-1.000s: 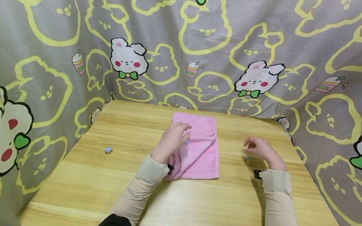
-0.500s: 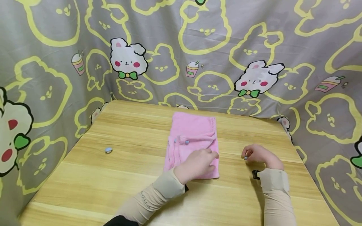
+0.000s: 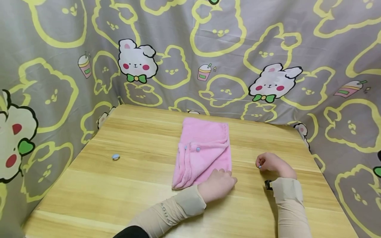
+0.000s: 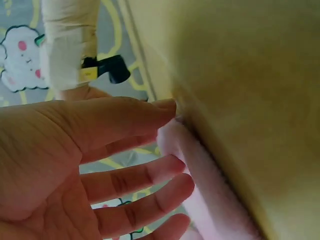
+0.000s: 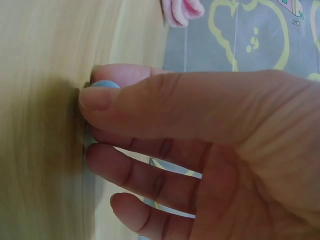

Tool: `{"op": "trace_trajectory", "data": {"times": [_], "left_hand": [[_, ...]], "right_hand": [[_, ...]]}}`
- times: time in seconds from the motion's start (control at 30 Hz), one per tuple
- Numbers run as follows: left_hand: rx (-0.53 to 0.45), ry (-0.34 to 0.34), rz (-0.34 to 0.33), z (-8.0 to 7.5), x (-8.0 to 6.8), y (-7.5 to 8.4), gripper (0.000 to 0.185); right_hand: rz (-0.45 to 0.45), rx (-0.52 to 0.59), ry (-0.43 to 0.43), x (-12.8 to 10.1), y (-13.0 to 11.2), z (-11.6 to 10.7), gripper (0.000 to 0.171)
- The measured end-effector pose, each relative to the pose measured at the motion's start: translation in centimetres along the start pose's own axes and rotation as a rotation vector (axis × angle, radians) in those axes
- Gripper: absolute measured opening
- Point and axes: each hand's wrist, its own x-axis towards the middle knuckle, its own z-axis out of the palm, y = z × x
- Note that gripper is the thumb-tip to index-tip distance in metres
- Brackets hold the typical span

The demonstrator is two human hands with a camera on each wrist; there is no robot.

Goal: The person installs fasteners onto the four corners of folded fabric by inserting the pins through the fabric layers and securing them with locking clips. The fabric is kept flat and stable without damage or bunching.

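A folded pink towel [image 3: 205, 132] lies on the table, its front layer gathered in pleats. Two small blue button-like pieces are fixed on it, one a blue dot [image 3: 198, 149] at the top of the fold. My left hand [image 3: 217, 185] is at the towel's near right corner, fingers loosely bent. In the left wrist view, the thumb and fingertips sit right at the towel's edge [image 4: 200, 175]. To the right, my right hand [image 3: 272, 164] pinches a small blue button-like piece [image 5: 106, 84] between thumb and index finger, low over the table.
Another blue button-like piece [image 3: 115, 157], with a metallic underside, lies on the left of the wooden table [image 3: 89, 191]. A grey cartoon-print curtain [image 3: 175, 29] surrounds the back and sides. Dark wrist camera mounts [image 3: 268, 185] stick out below the right wrist.
My left hand has moved from over the towel's pleats toward me and right, to its near right corner. My right hand has lowered and taken hold of the blue button-like piece.
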Motion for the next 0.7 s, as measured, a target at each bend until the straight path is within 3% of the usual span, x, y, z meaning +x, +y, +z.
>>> {"op": "trace_trajectory", "data": {"times": [0.17, 0.37, 0.5, 0.7], "left_hand": [[0.048, 0.075, -0.015, 0.7, 0.1, 0.3, 0.008], [0.027, 0.132, -0.063, 0.3, 0.2, -0.1, 0.003], [-0.071, 0.175, -0.076, -0.3, 0.4, -1.2, 0.007], [-0.208, 0.294, -0.121, -1.3, 0.5, -3.1, 0.011]], "right_hand": [[-0.002, -0.024, 0.025, 0.2, 0.2, 0.1, 0.011], [-0.009, -0.024, 0.064, 0.0, 0.1, -0.3, 0.008], [-0.043, 0.001, 0.113, -0.2, -0.5, -0.8, 0.006], [-0.081, 0.012, 0.198, -0.3, -1.9, -1.5, 0.004]]}}
